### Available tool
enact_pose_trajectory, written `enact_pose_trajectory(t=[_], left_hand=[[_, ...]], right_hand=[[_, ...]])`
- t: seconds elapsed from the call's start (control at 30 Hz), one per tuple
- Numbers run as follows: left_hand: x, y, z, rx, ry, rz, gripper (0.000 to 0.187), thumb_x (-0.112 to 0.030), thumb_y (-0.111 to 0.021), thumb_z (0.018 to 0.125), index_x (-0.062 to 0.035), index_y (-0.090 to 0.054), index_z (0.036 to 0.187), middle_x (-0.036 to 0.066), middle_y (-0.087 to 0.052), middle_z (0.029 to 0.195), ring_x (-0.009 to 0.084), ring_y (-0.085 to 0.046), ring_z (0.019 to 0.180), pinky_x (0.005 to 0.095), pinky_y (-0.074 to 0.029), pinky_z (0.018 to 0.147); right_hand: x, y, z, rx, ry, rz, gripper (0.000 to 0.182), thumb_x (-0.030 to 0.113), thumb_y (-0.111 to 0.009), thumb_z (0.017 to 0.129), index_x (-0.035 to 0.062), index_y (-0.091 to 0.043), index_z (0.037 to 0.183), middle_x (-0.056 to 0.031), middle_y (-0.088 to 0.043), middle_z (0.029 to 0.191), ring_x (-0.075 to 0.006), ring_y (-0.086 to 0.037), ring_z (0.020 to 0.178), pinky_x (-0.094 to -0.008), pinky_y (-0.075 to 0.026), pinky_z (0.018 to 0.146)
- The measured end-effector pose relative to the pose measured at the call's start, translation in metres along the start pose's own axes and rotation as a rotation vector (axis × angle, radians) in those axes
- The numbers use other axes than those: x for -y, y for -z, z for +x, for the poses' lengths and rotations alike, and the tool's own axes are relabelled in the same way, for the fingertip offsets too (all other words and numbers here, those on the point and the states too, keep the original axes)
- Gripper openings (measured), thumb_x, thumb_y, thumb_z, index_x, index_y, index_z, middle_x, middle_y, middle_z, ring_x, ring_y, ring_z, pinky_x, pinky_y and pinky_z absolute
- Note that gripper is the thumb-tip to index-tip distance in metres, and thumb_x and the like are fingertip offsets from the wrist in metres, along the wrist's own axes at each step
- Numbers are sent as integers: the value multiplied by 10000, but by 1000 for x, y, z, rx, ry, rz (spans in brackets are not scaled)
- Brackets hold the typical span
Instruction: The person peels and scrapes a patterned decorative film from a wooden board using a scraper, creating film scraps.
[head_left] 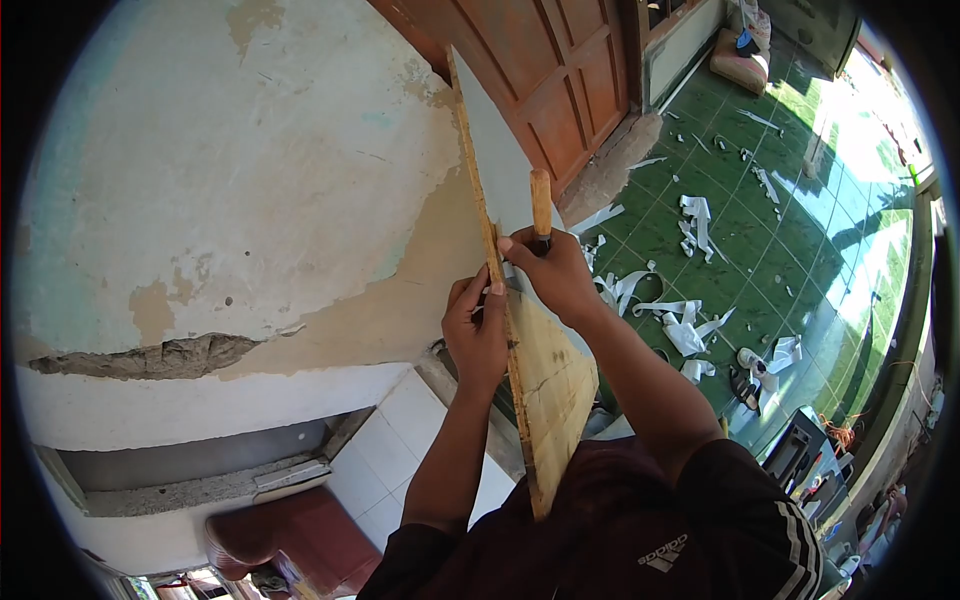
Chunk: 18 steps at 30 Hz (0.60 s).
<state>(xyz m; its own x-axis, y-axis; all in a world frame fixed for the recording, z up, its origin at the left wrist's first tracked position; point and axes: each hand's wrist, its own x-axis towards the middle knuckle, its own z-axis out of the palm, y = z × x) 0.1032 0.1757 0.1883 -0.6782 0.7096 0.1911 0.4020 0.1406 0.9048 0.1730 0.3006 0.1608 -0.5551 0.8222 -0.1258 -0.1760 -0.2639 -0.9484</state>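
A long wooden board [548, 385] stands on edge before my chest, its rough narrow edge towards me. Its far part still carries a white surface layer [492, 125], while the near part shows bare pale wood with a crack. My left hand [476, 325] pinches the board's edge about midway along, thumb and fingers closed. Just across the edge, my right hand [550, 272] is closed round a wooden-handled tool [541, 200], handle pointing up past a dark collar. The tool's working end is mostly hidden by the hand, low against the board's face.
White peeled strips [690, 325] lie scattered over the green tiled floor [740, 280] at right. A brown panelled door [560, 90] stands ahead, beside a worn plaster wall [250, 180]. A maroon seat [310, 545] is low at left; a sandal [744, 388] lies at right.
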Motion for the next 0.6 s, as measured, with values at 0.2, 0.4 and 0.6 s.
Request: enact_pose_trajectory(t=[0.2, 0.4, 0.6], left_hand=[[-1, 1, 1, -2, 15, 22, 337, -159, -667, 1032, -5, -691, 1332, 66, -656, 1065, 128, -632, 958, 270, -514, 835], [7, 2, 3, 6, -23, 36, 334, -154, -671, 1029, -4, -696, 1326, 72, -670, 1059, 138, -637, 968, 283, -499, 875], [6, 4, 2, 7, -11, 34, 331, -153, -667, 1032, -5, -696, 1327, 75, -672, 1079, 145, -642, 992, 292, -503, 890]], right_hand=[[4, -2, -8, 14, 20, -164, 251, 215, -711, 985, -31, -669, 958, -76, -691, 795, -136, -625, 720, -328, -502, 675], [-16, -5, -3, 24, -33, -66, 225, 194, -648, 1026, -23, -643, 969, -54, -642, 786, -134, -579, 704, -331, -481, 667], [-13, -3, -11, 4, -25, -7, 264, 237, -678, 1015, -17, -660, 946, -44, -640, 748, -125, -571, 664, -317, -459, 627]])
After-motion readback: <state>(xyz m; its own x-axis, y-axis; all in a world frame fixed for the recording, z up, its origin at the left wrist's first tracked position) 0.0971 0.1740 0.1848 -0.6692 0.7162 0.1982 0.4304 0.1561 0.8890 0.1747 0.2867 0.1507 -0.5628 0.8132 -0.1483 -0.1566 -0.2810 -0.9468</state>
